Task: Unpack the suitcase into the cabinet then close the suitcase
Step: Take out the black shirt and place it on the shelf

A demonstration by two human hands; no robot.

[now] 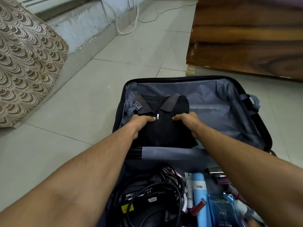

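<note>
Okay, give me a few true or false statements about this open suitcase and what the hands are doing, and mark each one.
1. Both hands grip the folded black shirt. True: left hand and right hand hold its sides.
2. The suitcase is zipped shut. False: it lies open on the floor.
3. Black cables lie in the near half. True.
4. The shirt's collar is white. False: it is brownish grey.

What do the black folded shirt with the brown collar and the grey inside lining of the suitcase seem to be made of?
Black folded shirt with brown collar: likely matte knit fabric, soft folds, with a small metal-looking zip pull. Grey suitcase lining: probably thin synthetic cloth, slightly shiny and wrinkled.
</note>
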